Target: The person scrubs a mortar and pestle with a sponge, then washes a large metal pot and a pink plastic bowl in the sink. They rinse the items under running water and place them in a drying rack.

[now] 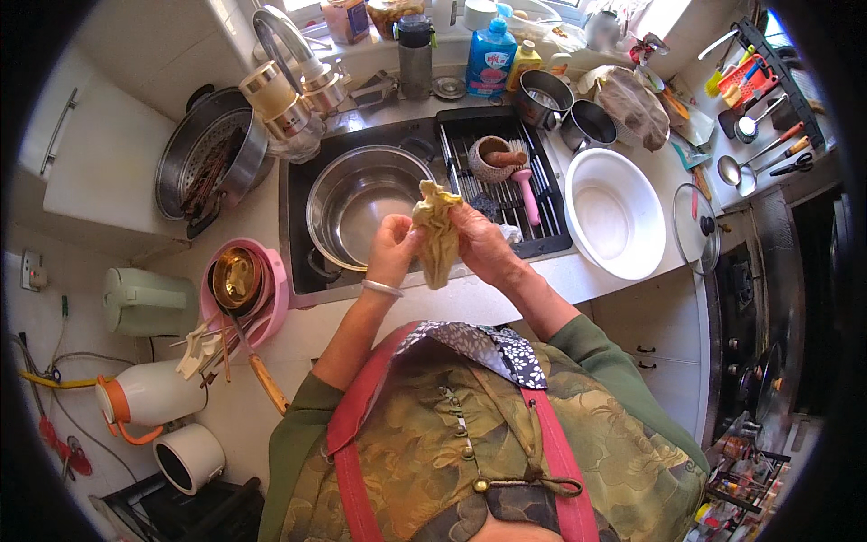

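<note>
A crumpled yellowish-green cloth (437,244) hangs between my two hands, over the front edge of the sink. My left hand (396,247), with a bracelet on the wrist, pinches its left side. On the other side my right hand (484,237) grips its upper right edge. Behind my left hand a large steel pot (339,183) sits in the sink. To the right, a black drying rack (562,230) with metal bars holds a speckled mortar (484,152), a brown pestle (504,159) and a pink-handled brush (528,196).
A white basin (613,213) and a glass lid (694,230) lie on the right. Two metal cups (588,127) and a blue detergent bottle (489,61) stand behind. A faucet (278,34) rises at back left, near a steamer pot (210,156). Left are a pink basin (274,278) and a green kettle (149,301).
</note>
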`<state>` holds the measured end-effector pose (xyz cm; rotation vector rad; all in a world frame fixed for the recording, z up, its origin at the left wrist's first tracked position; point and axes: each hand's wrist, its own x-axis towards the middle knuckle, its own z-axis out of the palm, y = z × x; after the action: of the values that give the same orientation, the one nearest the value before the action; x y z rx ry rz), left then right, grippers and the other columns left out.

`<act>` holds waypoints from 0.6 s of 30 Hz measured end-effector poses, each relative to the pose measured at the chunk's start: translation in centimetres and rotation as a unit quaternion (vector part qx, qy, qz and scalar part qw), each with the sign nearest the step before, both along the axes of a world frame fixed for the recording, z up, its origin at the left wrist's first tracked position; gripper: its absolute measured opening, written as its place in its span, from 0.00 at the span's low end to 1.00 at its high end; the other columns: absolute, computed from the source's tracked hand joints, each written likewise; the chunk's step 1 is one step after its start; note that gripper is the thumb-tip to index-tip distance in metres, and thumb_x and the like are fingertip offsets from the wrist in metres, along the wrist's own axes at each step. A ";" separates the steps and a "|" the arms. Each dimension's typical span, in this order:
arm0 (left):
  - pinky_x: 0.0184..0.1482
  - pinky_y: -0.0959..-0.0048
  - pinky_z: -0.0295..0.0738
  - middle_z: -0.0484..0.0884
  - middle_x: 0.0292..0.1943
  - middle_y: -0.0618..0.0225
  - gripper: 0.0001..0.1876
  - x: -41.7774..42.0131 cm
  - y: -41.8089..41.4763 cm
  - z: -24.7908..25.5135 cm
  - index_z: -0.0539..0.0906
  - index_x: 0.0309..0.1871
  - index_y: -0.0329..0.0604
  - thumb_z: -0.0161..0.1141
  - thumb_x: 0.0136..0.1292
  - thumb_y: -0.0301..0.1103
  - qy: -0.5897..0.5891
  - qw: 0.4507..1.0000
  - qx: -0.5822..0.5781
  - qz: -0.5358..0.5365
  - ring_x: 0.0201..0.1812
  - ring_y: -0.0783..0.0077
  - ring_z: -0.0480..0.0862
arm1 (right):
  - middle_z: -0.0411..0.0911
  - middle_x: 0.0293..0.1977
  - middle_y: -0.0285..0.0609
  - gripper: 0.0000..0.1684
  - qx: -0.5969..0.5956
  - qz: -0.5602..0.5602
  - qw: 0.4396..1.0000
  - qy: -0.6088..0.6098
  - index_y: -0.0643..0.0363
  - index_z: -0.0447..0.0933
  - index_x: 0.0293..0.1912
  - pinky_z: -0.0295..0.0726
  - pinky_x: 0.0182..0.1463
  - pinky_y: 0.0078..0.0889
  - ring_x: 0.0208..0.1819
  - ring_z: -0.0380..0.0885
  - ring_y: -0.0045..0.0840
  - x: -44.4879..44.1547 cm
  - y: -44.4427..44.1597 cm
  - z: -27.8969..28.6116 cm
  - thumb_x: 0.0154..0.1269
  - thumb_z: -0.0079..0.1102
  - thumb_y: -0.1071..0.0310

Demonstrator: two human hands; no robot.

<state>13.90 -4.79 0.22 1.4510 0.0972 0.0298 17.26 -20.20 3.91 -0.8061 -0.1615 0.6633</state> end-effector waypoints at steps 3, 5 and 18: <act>0.38 0.81 0.70 0.73 0.33 0.70 0.09 -0.3 0.6 0.3 0.68 0.40 0.40 0.53 0.61 0.32 -0.003 0.998 -0.044 0.045 0.34 0.80 0.74 | 0.71 0.46 0.36 0.20 -0.030 -0.024 0.999 -0.014 0.57 0.65 0.52 0.67 0.54 0.26 0.48 0.70 0.21 -0.1 0.2 -0.2 0.67 0.42 0.56; 0.41 0.81 0.71 0.74 0.35 0.70 0.08 -0.4 1.3 1.0 0.67 0.42 0.42 0.51 0.63 0.32 0.030 0.983 -0.171 0.065 0.37 0.80 0.75 | 0.71 0.47 0.37 0.19 0.025 -0.054 0.996 0.059 0.57 0.65 0.53 0.69 0.54 0.27 0.49 0.71 0.23 0.4 0.4 0.3 0.67 0.41 0.57; 0.55 0.66 0.68 0.74 0.49 0.57 0.18 0.3 2.4 3.9 0.66 0.54 0.37 0.49 0.60 0.28 0.052 0.885 -0.461 -0.039 0.50 0.63 0.75 | 0.68 0.51 0.39 0.38 0.073 0.049 0.994 0.058 0.58 0.60 0.57 0.67 0.55 0.31 0.52 0.68 0.25 0.2 0.1 -0.9 0.57 0.48 0.39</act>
<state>14.22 -2.44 4.11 0.4948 0.1184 -0.1455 17.43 -20.14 3.06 -0.6210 -0.1431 0.7803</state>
